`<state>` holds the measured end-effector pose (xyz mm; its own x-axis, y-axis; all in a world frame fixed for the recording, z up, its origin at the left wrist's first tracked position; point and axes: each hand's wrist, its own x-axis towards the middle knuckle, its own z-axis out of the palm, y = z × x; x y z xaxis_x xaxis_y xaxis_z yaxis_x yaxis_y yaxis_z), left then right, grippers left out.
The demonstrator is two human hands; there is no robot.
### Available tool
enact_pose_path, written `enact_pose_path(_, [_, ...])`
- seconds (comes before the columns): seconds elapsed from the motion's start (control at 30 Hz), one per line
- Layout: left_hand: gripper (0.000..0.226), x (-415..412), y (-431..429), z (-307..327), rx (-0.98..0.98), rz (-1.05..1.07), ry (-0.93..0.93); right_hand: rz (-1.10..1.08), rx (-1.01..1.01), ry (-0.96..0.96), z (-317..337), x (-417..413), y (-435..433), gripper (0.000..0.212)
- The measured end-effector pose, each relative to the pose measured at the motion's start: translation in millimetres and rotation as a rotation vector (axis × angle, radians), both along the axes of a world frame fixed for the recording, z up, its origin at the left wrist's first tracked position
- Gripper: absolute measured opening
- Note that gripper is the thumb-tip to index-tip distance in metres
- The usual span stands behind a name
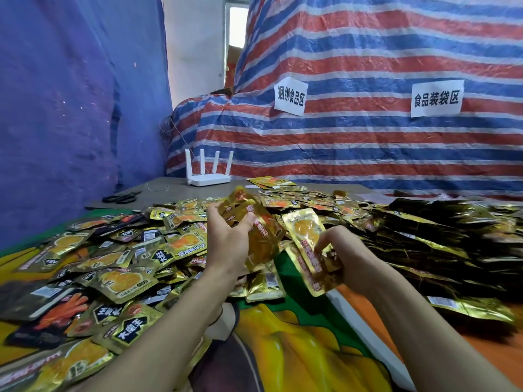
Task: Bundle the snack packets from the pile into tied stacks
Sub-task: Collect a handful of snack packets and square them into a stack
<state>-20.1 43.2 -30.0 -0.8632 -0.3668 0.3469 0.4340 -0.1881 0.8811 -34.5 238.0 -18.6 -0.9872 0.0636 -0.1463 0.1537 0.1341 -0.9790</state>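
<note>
A big loose pile of gold snack packets (113,264) covers the left and middle of the surface. My left hand (229,239) grips a gold packet (254,222) raised above the pile, fingers and thumb curled round its edge. My right hand (339,250) pinches a small stack of gold packets (308,247) just to the right, tilted toward me. Darker packets lie in stacked rows (441,236) on the right.
A white router (208,176) with several antennas stands at the back of the table, black scissors (121,198) to its left with a bit of thread (158,189) nearby. A striped tarp (368,131) with two paper signs rises behind. A printed cloth (297,335) lies in front.
</note>
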Motion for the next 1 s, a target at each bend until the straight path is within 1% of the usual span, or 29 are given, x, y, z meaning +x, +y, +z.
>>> enact_pose_path(0.07, [0.033,-3,-3,0,0.105,-0.007,-0.006,-0.081,-0.047,0.066,6,-2,4,0.009])
enact_pose_path(0.13, [0.040,-5,-5,1,0.146,0.013,-0.026,-0.143,-0.099,0.154,10,-3,6,0.009])
enact_pose_path(0.2, [0.055,-6,-6,2,0.220,-0.044,-0.043,-0.156,-0.161,0.266,10,-4,7,0.019])
enact_pose_path(0.23, [0.055,-5,-5,3,0.256,-0.090,-0.032,-0.141,-0.188,0.315,10,-3,6,0.024])
enact_pose_path(0.27, [0.050,-4,-5,4,0.276,-0.133,-0.022,-0.123,-0.208,0.352,9,-2,5,0.030])
enact_pose_path(0.33, [0.038,-5,-4,2,0.254,-0.204,-0.026,-0.093,-0.239,0.381,6,-2,3,0.038])
enact_pose_path(0.4, [0.029,-5,-3,0,0.184,-0.265,-0.023,-0.066,-0.269,0.372,2,-2,-1,0.041])
enact_pose_path(0.47, [0.025,-3,1,-1,0.118,-0.337,-0.025,-0.024,-0.283,0.350,-3,-1,-7,0.043])
enact_pose_path(0.53, [0.025,0,8,-3,0.092,-0.394,-0.046,0.047,-0.285,0.327,-9,0,-16,0.041])
enact_pose_path(0.6, [0.028,1,18,-8,0.030,-0.364,-0.065,0.106,-0.266,0.302,-14,2,-26,0.040])
enact_pose_path(0.67, [0.042,3,27,-15,-0.104,-0.265,-0.068,0.107,-0.253,0.288,-17,3,-35,0.044])
enact_pose_path(0.73, [0.046,6,32,-21,-0.228,-0.136,-0.020,0.063,-0.244,0.308,-19,5,-42,0.046])
enact_pose_path(0.77, [0.048,7,34,-23,-0.253,-0.100,0.023,0.043,-0.237,0.319,-20,6,-44,0.045])
enact_pose_path(0.83, [0.055,7,36,-26,-0.263,-0.099,0.071,0.016,-0.252,0.337,-24,7,-48,0.039])
enact_pose_path(0.87, [0.057,8,38,-27,-0.256,-0.127,0.063,0.021,-0.297,0.320,-26,7,-50,0.040])
enact_pose_path(0.93, [0.056,13,41,-26,-0.200,-0.230,-0.002,0.026,-0.360,0.294,-30,7,-53,0.056])
enact_pose_path(1.0, [0.052,14,44,-26,-0.142,-0.326,-0.056,-0.011,-0.291,0.316,-34,6,-54,0.060])
